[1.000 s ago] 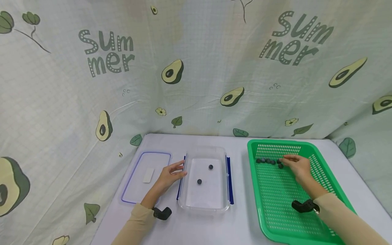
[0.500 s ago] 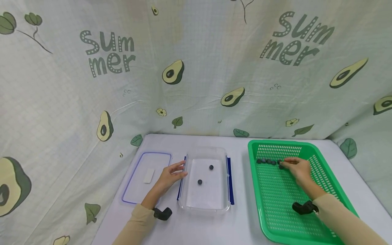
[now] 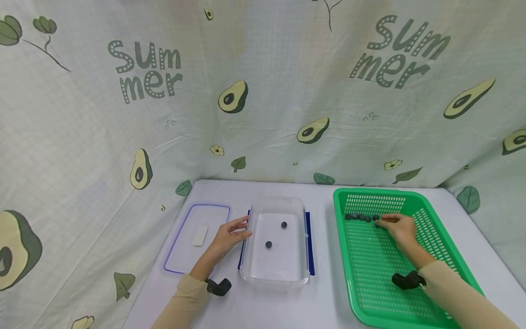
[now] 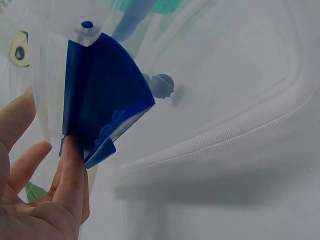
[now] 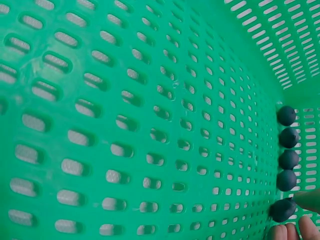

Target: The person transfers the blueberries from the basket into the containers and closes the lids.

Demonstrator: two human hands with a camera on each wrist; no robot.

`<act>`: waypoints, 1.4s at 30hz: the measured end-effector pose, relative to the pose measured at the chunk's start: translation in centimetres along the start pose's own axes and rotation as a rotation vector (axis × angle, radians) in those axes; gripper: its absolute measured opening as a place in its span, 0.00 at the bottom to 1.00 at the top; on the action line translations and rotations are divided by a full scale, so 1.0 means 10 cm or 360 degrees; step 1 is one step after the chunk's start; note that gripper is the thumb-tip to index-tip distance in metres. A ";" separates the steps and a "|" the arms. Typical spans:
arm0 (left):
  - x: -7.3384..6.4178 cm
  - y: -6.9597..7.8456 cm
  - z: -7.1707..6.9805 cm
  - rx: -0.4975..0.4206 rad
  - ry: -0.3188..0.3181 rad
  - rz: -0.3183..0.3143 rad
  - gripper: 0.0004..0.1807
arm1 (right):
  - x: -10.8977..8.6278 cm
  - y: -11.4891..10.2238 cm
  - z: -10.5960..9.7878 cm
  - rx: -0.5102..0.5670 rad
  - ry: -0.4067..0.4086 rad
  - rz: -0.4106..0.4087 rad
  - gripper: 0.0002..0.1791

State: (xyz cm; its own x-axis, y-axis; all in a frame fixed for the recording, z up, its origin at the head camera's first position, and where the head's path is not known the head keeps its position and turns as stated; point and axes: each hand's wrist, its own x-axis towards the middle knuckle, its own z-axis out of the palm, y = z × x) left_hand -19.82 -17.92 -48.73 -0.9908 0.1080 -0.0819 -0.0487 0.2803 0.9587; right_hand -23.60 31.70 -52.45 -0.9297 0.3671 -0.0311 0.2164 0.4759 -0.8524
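A clear plastic container (image 3: 274,269) with dark blue side clips stands mid-table, two blueberries (image 3: 284,225) inside it. My left hand (image 3: 227,235) is at its left side, fingers extended and spread; in the left wrist view the fingertips touch the lower end of the hanging blue clip (image 4: 102,92). Over in the green basket (image 3: 356,274), my right hand (image 3: 402,228) is low at the right end of a row of blueberries (image 5: 288,160). Its thumb and finger pinch at a blueberry (image 3: 376,225), mostly covered by the fingertips. Another blueberry (image 5: 283,210) lies right beside the fingers.
To the left, a clear lid (image 3: 185,246) with a blue rim lies flat, a small white rectangular piece (image 3: 200,236) on it. The basket's raised walls surround the right hand. A printed cloth (image 3: 271,160) hangs behind the white table (image 3: 322,292).
My right hand has lowered slightly, its fingertips closing over the nearest blueberry at the row's right end. The left hand stays at the container's side.
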 end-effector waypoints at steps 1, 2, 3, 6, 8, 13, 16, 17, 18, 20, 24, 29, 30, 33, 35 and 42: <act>0.00 0.00 0.01 0.0009 0.0006 0.0002 0.30 | 0.00 0.00 0.00 0.0006 0.0002 0.0002 0.21; 0.00 0.00 0.01 0.0016 0.0008 0.0002 0.30 | -0.01 0.00 0.00 0.0011 0.0001 0.0000 0.21; 0.00 0.00 0.01 0.0018 0.0007 0.0002 0.30 | -0.01 0.00 0.01 0.0011 0.0001 0.0001 0.21; -0.02 0.02 -0.01 0.0014 -0.0013 0.0012 0.30 | -0.01 0.01 0.02 -0.0010 0.0015 0.0001 0.20; -0.02 0.04 -0.02 -0.0002 -0.0039 0.0017 0.31 | -0.01 0.01 0.02 -0.0021 0.0037 0.0005 0.18; 0.01 0.00 -0.03 -0.0001 -0.0062 0.0024 0.31 | 0.00 0.03 0.02 -0.0031 0.0055 -0.0011 0.18; 0.07 -0.10 -0.02 0.0013 -0.0036 0.0017 0.30 | 0.00 0.04 0.01 -0.0044 0.0022 -0.0030 0.19; 0.09 -0.13 -0.01 0.0012 -0.0025 0.0011 0.30 | 0.00 0.05 0.01 -0.0044 0.0010 -0.0032 0.20; 0.11 -0.17 -0.01 0.0013 -0.0015 0.0008 0.30 | -0.01 0.05 0.01 -0.0043 -0.0001 -0.0037 0.20; 0.15 -0.23 -0.01 0.0020 0.0001 0.0002 0.30 | -0.01 0.05 0.01 -0.0046 -0.0014 -0.0047 0.20; 0.19 -0.30 -0.01 0.0026 0.0014 -0.0006 0.29 | 0.00 0.07 0.02 -0.0048 -0.0013 -0.0081 0.19; 0.20 -0.31 0.00 0.0025 -0.0006 -0.0007 0.30 | 0.01 0.11 0.02 -0.0070 0.0017 -0.0142 0.16; 0.20 -0.31 0.00 0.0020 -0.0016 -0.0005 0.30 | 0.01 0.11 0.02 -0.0084 0.0019 -0.0151 0.16; 0.20 -0.32 -0.02 0.0001 -0.0049 -0.0001 0.31 | 0.01 0.11 0.01 -0.0141 0.0018 -0.0161 0.15; 0.20 -0.32 -0.03 -0.0012 -0.0072 0.0002 0.32 | 0.00 0.11 0.00 -0.0167 0.0013 -0.0148 0.15; 0.19 -0.32 -0.07 -0.0060 -0.0116 -0.0009 0.34 | 0.00 0.05 -0.01 -0.0175 -0.0016 -0.0106 0.15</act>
State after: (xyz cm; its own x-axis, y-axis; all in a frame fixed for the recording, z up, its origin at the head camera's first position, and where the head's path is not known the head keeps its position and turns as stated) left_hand -21.62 -19.32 -51.73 -0.9787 0.1763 -0.1056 -0.0602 0.2453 0.9676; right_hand -23.42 32.07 -52.84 -0.9459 0.3240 0.0182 0.1849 0.5842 -0.7903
